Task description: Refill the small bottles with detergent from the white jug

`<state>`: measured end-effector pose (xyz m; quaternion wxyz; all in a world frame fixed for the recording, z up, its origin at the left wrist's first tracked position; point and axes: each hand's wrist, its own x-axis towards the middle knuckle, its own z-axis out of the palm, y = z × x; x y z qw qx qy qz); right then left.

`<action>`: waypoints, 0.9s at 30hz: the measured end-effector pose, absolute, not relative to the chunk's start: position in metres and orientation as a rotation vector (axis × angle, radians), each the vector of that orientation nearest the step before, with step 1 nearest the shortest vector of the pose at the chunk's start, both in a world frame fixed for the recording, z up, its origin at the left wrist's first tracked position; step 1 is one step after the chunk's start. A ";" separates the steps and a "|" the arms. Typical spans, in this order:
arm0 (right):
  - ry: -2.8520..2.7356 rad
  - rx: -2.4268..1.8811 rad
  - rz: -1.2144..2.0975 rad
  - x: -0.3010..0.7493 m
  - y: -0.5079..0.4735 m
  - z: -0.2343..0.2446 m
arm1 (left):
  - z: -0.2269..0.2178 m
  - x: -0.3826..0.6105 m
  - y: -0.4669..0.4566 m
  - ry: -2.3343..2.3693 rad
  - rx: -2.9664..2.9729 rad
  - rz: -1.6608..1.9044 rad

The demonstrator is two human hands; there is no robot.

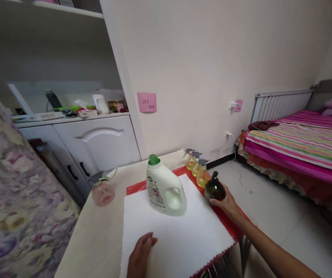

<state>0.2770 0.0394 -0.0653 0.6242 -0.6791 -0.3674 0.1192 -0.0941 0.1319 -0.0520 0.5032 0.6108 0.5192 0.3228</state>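
Right hand [226, 202] clamped round dark pump bottle [213, 190], right of detergent jug [166, 193]; whether bottle bears on table, cannot tell. Three yellow spray bottles [203, 178] already lined up, right of jug and behind; pump bottle not yet out of grip. Pink spray bottle [103, 195], left of jug, outside row. Left hand [141, 249] before jug, fingers loosely together, nothing seen held.
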 end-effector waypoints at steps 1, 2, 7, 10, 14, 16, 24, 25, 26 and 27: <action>-0.840 -1.563 0.271 0.279 0.043 -0.067 | -0.054 -0.095 0.133 1.253 1.483 0.777; -0.833 -1.571 0.267 0.281 0.046 -0.069 | -0.056 -0.095 0.134 1.254 1.488 0.775; -0.740 -1.662 0.223 0.284 0.057 -0.082 | -0.056 -0.095 0.136 1.251 1.500 0.764; -0.713 -1.690 0.202 0.285 0.058 -0.087 | -0.052 -0.093 0.133 1.252 1.492 0.739; -0.716 -1.696 0.195 0.283 0.055 -0.085 | -0.049 -0.092 0.131 1.247 1.476 0.725; -0.720 -1.697 0.197 0.282 0.054 -0.082 | -0.051 -0.092 0.131 1.241 1.478 0.722; -0.708 -1.727 0.194 0.278 0.059 -0.078 | -0.052 -0.090 0.130 1.252 1.471 0.720; -0.704 -1.733 0.193 0.278 0.059 -0.079 | -0.051 -0.089 0.130 1.251 1.469 0.720; -0.701 -1.738 0.194 0.278 0.059 -0.079 | -0.050 -0.089 0.129 1.249 1.467 0.717; -0.699 -1.741 0.197 0.278 0.059 -0.079 | -0.049 -0.089 0.129 1.247 1.466 0.717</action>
